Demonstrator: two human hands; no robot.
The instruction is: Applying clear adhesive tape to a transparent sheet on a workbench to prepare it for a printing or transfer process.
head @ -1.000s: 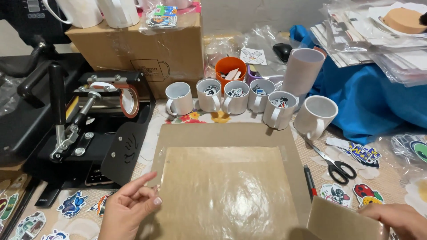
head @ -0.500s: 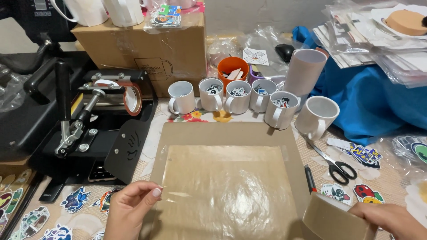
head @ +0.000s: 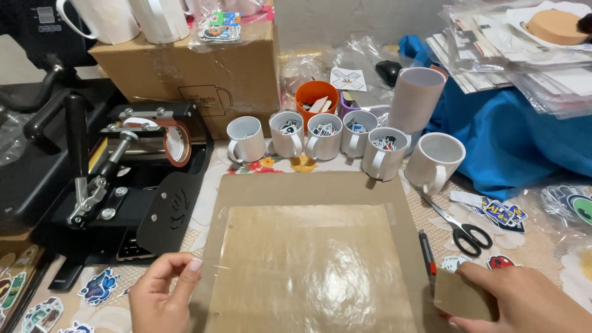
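A flat brown cardboard sheet [head: 308,188] lies in front of me with a shiny clear film [head: 311,265] taped over its middle. My left hand [head: 161,296] pinches the film's left edge near the lower left corner of the sheet. My right hand [head: 524,302] sits at the lower right and holds a small brown cardboard piece [head: 462,296] beside the sheet's right edge.
A row of white mugs [head: 327,135] stands behind the sheet, with an orange cup [head: 316,98] and a cardboard box [head: 197,68]. A black mug press [head: 123,179] sits left. Scissors [head: 462,228], a red-and-black pen [head: 427,253] and stickers [head: 98,287] lie around; blue cloth [head: 512,135] at right.
My left hand has slid from the sheet's left side down to pinch the film's edge. My right hand has come further into view with the small cardboard piece.
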